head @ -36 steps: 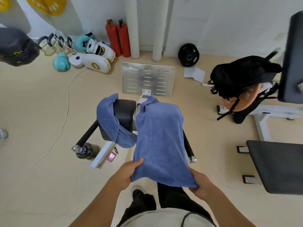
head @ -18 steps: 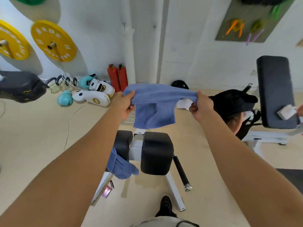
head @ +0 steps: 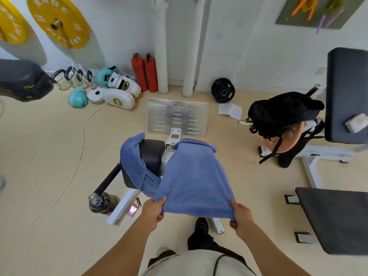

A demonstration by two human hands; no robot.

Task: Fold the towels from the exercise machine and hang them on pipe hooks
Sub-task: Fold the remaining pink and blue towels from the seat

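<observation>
Your left hand [head: 153, 211] and right hand [head: 242, 217] each pinch a near corner of the blue towel [head: 194, 176], whose long axis runs away from you over the machine's pad [head: 152, 156].

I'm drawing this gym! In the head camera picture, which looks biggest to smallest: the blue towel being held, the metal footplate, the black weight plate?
1. held blue towel, though it's nearest the camera
2. metal footplate
3. black weight plate

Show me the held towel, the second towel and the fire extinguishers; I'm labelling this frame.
Held towel [head: 194, 176], head view: middle of the spread cloth.
Second towel [head: 132, 158], head view: the fold draped over the black pad.
Fire extinguishers [head: 145, 73], head view: between the two red bodies, on the right one's edge.
</observation>
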